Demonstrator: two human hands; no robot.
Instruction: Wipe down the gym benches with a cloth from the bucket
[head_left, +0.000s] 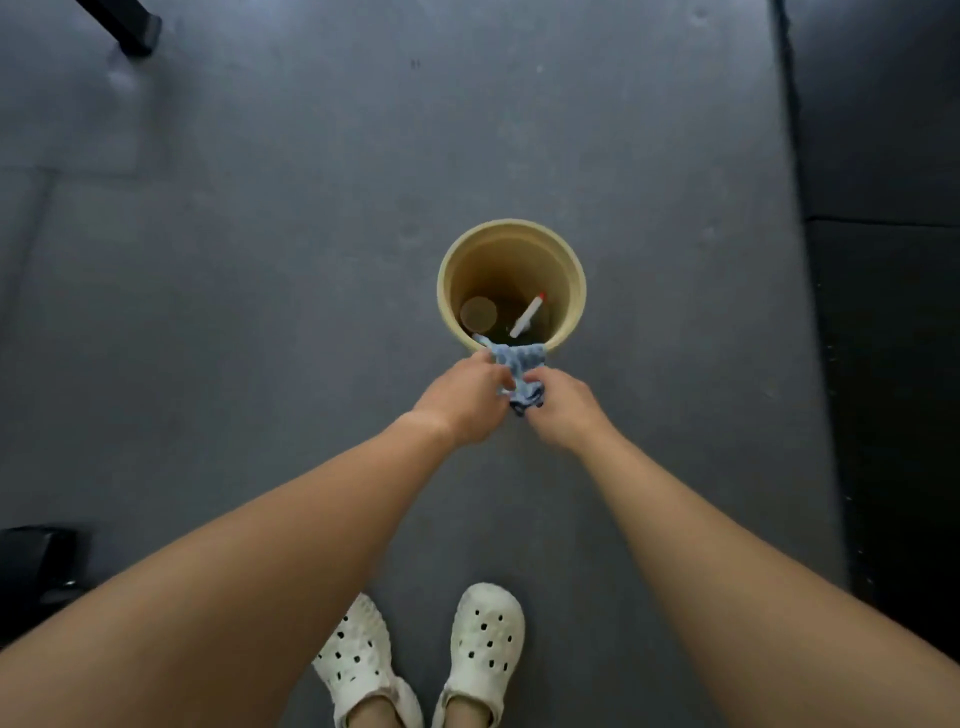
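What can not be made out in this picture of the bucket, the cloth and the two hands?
Head view only.
The left hand and right hand grip the cloth; their backs hide most of the fingers' hold.
The bucket is dark at the bottom; the white stick and round disc there are too small to identify.
The black object is cut off by the left edge.
No benches are in view.

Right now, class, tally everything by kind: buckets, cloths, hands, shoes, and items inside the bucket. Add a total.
bucket: 1
cloth: 1
hands: 2 (left hand, right hand)
shoes: 2 (left shoe, right shoe)
items in bucket: 2 (disc, white stick)
Total: 8
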